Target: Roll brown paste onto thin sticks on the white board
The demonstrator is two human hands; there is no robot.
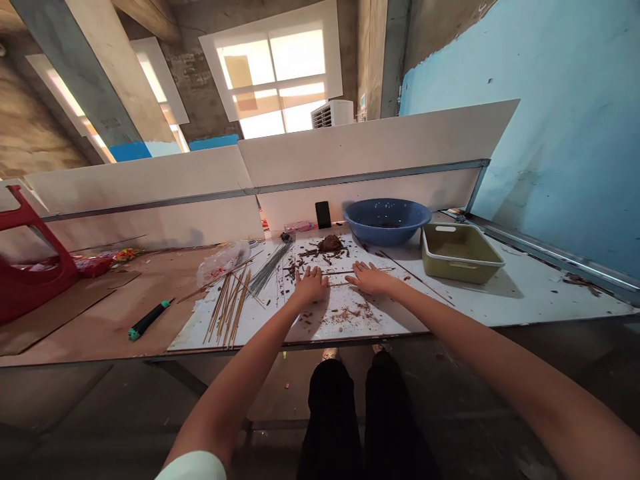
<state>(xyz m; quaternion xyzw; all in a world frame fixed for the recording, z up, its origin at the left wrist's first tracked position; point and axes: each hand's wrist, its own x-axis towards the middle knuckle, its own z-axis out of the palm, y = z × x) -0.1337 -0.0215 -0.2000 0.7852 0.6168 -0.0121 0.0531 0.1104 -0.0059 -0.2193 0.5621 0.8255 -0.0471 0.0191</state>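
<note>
The left hand and right hand lie palm down on a white sheet, fingers spread and released, clenching nothing. Both rest among dark crumbs, with a thin stick just beyond the right fingertips; whether the palms press on another stick is hidden. A dark paste lump sits on the sheet's far side, near a blue bowl. To the left lie loose wooden sticks and thin grey rods. The sticks run close to the near table edge, so a brushing forearm could knock them off or scatter them among the rods. Heavy palm pressure could snap a thin stick, and a careless sweep could push crumbs onto the floor or drag the lump apart.
</note>
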